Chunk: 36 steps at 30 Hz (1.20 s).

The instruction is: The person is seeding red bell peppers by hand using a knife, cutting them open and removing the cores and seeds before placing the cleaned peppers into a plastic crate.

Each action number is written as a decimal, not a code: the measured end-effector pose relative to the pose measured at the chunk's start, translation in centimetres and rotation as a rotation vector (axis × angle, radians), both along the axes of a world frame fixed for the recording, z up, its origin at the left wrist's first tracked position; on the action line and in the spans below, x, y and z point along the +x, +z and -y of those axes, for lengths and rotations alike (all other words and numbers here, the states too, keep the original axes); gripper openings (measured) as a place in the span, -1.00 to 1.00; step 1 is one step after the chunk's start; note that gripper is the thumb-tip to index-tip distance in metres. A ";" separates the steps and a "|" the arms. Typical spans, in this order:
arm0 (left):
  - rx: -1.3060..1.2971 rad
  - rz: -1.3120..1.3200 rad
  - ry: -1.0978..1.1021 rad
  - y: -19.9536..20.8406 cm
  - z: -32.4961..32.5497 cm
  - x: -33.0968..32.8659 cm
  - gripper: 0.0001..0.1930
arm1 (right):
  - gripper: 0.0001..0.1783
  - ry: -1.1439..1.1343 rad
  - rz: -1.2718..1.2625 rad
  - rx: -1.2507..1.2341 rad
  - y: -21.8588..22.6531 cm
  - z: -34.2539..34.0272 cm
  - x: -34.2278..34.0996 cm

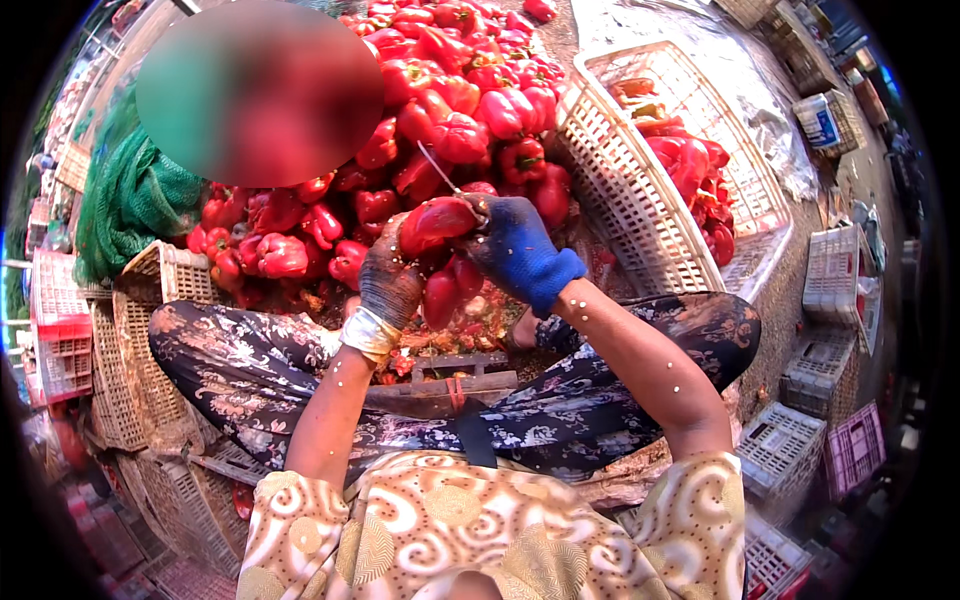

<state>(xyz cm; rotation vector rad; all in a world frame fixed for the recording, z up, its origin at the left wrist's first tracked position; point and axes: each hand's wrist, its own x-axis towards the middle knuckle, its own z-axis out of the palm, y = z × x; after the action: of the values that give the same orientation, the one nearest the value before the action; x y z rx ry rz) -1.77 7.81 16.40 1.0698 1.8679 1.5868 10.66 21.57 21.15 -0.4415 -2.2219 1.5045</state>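
Note:
My left hand (390, 275), in a dark, stained glove with a pale cuff, is closed around the side of a red bell pepper (436, 224). My right hand (518, 250), in a blue glove, is closed at the pepper's other end. From its fingers a thin metal blade (436, 166) points up and away to the left; its handle is hidden in the glove. A second red pepper piece (450, 290) shows just below, between my hands; whether it is joined to the held one I cannot tell. Beyond my hands lies a large heap of red bell peppers (455, 135).
At the right of the heap, a tilted cream plastic crate (640, 190) holds red peppers. Green netting (135, 210) lies at the left, above worn crates (150, 340). Pepper scraps (470, 335) litter the ground between my crossed legs. More crates (785, 450) stand at the right.

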 end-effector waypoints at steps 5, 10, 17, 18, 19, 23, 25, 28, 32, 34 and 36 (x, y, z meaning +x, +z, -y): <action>-0.167 -0.319 0.108 1.4 -2.4 1.7 -0.46 | -0.54 -0.228 0.040 0.269 -1.0 -0.4 1.9; -0.061 0.280 0.024 -2.8 -4.7 0.0 -0.71 | -0.53 -0.303 0.026 0.316 -0.6 -1.1 3.1; -0.262 0.459 0.015 -6.0 -2.6 0.4 -0.73 | -0.59 -0.558 0.015 0.492 2.5 -4.0 6.2; -0.244 0.471 0.044 -6.9 -2.3 0.2 -0.74 | -0.61 -0.617 -0.037 0.466 3.4 -5.5 7.4; -0.226 0.488 0.070 -7.4 -2.4 0.3 -0.75 | -0.64 -0.677 -0.082 0.442 4.2 -7.0 9.2; -0.257 0.362 0.067 -2.6 -3.3 -1.2 -0.77 | -0.67 -1.165 0.251 0.822 8.7 -10.8 17.5; -0.236 0.226 0.129 -0.1 -2.2 -4.2 -0.77 | -0.60 -1.161 0.549 0.884 7.0 -14.3 19.7; -0.049 0.072 0.203 5.7 0.1 -7.9 -0.84 | -0.56 -1.050 0.547 0.665 5.0 -15.1 20.7; -0.089 -0.351 0.371 12.2 7.3 -18.1 -0.79 | -0.59 -0.853 0.184 0.548 5.9 -11.5 16.2; -0.205 -0.430 0.548 14.7 16.1 -23.9 -0.79 | -0.53 -0.728 0.143 0.463 7.1 -9.4 13.2; -0.560 -0.787 0.673 18.2 25.8 -29.3 -0.74 | -0.54 -0.692 0.087 0.426 7.6 -9.0 12.1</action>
<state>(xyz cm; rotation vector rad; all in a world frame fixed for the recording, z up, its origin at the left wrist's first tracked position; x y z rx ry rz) -31.05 -17.96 34.64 0.9026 3.2043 0.7947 22.76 30.54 28.76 -1.0091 -2.0509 0.6495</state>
